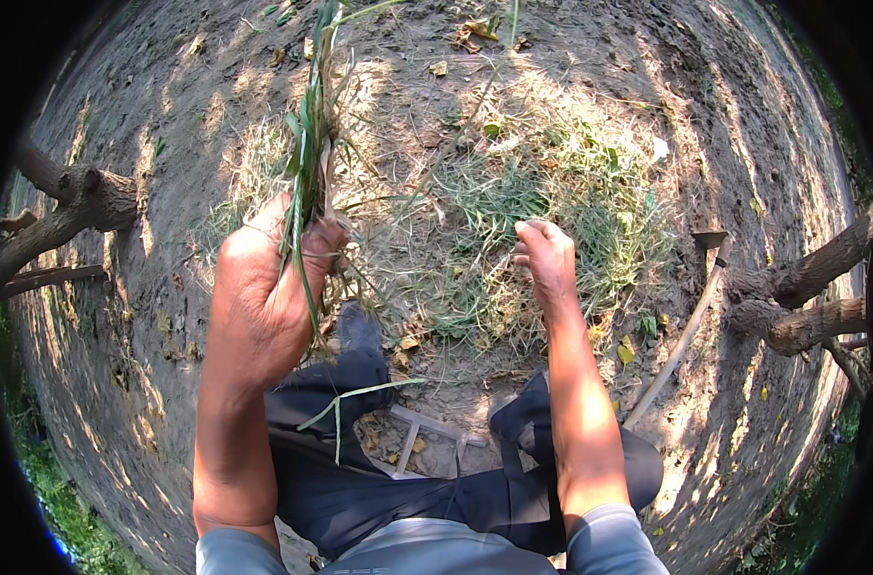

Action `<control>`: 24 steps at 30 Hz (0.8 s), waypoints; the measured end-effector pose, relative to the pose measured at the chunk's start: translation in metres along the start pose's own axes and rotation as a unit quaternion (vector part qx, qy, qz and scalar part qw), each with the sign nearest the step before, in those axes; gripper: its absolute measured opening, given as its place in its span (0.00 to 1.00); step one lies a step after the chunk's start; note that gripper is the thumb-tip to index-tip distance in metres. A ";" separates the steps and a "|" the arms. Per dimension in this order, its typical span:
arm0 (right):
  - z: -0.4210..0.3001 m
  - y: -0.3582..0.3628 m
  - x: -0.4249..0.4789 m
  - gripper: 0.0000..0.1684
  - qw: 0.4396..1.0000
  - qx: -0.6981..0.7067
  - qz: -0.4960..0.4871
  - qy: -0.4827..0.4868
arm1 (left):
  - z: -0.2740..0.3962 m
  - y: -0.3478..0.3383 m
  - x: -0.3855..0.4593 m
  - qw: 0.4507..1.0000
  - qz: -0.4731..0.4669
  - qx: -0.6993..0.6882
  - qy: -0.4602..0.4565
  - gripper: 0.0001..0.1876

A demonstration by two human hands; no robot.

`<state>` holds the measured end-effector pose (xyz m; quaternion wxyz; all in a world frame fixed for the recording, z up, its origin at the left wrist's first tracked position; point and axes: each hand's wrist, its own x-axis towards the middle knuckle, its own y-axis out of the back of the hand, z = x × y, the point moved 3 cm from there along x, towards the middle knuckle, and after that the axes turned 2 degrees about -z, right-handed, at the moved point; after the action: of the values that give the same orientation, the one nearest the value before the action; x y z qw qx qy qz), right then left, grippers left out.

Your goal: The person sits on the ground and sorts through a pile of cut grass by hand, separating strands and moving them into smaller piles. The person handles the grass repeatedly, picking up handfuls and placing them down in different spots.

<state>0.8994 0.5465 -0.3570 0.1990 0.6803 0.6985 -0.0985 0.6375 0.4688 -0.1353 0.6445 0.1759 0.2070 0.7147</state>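
Note:
My left hand (285, 280) is closed around a bundle of long green grass stalks (314, 136) that rises upright past the fingers, with some blades hanging below. My right hand (546, 251) hovers at the right with curled fingers, over a heap of cut grass (508, 194) on the soil; whether a thin stalk lies between its fingertips cannot be told. Part of the heap is green, part dry and yellowish. A folded green blade (338, 406) lies over my dark trousers at the left knee.
A hoe (684, 334) with a wooden handle lies on the right. Thick branches stand at the left (84, 201) and right (803, 330). Between my legs is a light-coloured frame (436, 425), apparently of a low seat. Fallen leaves and a second patch of dry grass (260, 154) lie on the soil.

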 end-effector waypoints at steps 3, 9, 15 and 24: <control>-0.012 -0.018 0.043 0.31 0.975 -0.210 0.005 0.066 | -0.001 0.003 0.003 0.999 0.023 0.027 -0.024 0.07; -0.009 -0.081 0.095 0.54 0.866 -0.474 -0.103 0.123 | -0.004 0.010 0.005 0.998 0.038 0.055 -0.003 0.10; 0.042 -0.087 0.118 0.63 0.753 -0.629 -0.196 0.009 | -0.007 0.011 0.002 0.994 0.034 0.107 -0.005 0.19; 0.070 -0.052 0.111 0.11 0.785 -0.608 -0.101 0.056 | -0.003 0.010 0.001 0.995 0.031 0.093 -0.001 0.17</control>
<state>0.8591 0.6165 -0.4732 0.5208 0.3485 0.6882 0.3657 0.6275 0.4692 -0.1324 0.6032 0.2421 0.2659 0.7119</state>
